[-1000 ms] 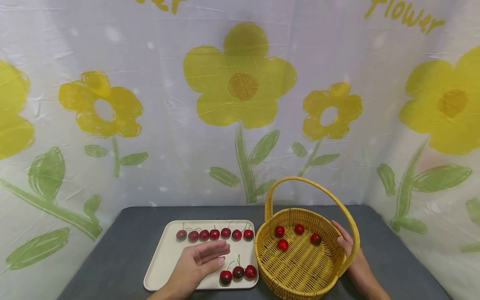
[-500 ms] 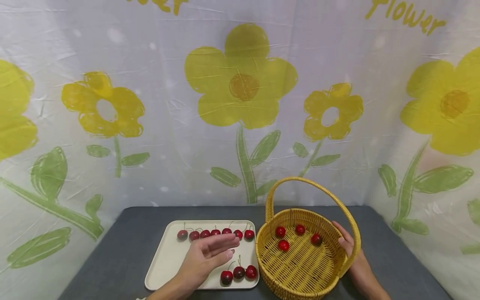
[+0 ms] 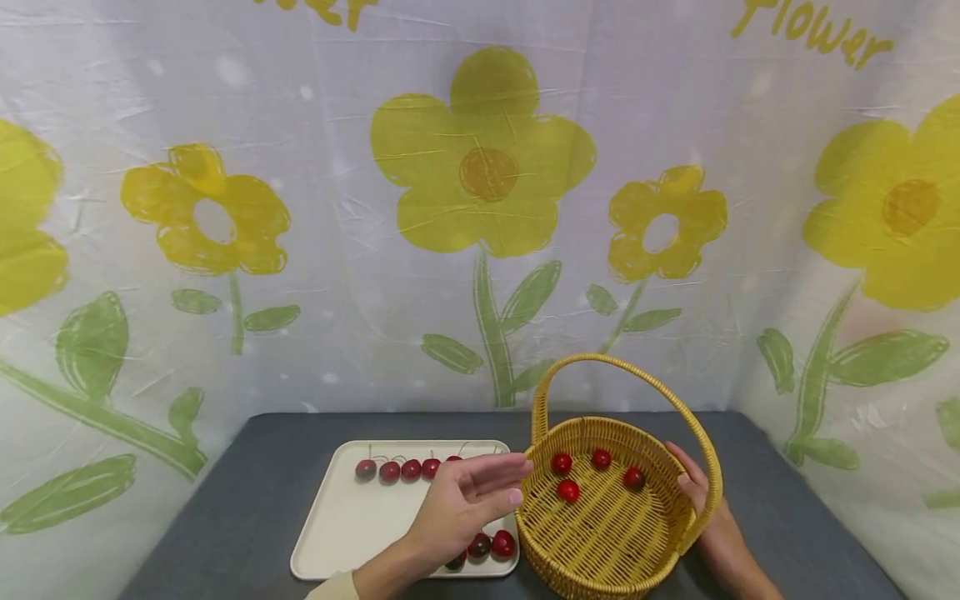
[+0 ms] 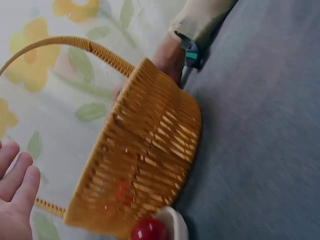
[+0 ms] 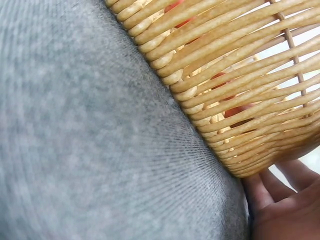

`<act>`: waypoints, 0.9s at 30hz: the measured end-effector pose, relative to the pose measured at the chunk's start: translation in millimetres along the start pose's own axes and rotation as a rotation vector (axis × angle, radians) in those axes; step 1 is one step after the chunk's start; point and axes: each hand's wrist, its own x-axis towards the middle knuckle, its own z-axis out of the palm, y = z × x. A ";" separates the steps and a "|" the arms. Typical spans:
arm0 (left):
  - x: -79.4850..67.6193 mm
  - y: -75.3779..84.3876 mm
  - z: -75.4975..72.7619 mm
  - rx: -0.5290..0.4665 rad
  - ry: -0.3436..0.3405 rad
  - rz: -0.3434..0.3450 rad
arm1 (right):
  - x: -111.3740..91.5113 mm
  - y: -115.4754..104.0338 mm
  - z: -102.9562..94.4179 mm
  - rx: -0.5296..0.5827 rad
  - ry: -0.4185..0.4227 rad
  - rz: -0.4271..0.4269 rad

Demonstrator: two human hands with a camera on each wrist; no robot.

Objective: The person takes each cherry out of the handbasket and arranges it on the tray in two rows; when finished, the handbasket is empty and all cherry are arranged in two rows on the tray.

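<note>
In the head view, my left hand (image 3: 472,508) hovers above the right part of a cream tray (image 3: 330,542). Its fingers are straight, the thumb stands apart, and I see nothing held between them. The fingertips reach close to the left rim of a yellow wicker basket (image 3: 600,550). Dark red cherries (image 3: 410,470) with stems lie in a back row on the tray, partly hidden by this hand. A front group of cherries (image 3: 503,544) sits near its corner. My right hand (image 3: 712,521) holds the basket's right side, thumb at the rim and fingers outside. Several cherries (image 3: 567,491) lie inside.
The tall arched handle (image 3: 622,360) rises over the basket. Tray and basket stand side by side on a dark grey table (image 3: 247,500). A flower-printed cloth (image 3: 337,317) hangs behind and at both sides.
My left hand has moved right across the tray to the basket's left rim, covering some back-row and front cherries. My right hand and the basket stay in place.
</note>
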 end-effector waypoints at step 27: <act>79.5 -35.0 81.4 1.038 -0.009 -0.131 | -0.7 1.5 0.3 0.000 0.001 -0.026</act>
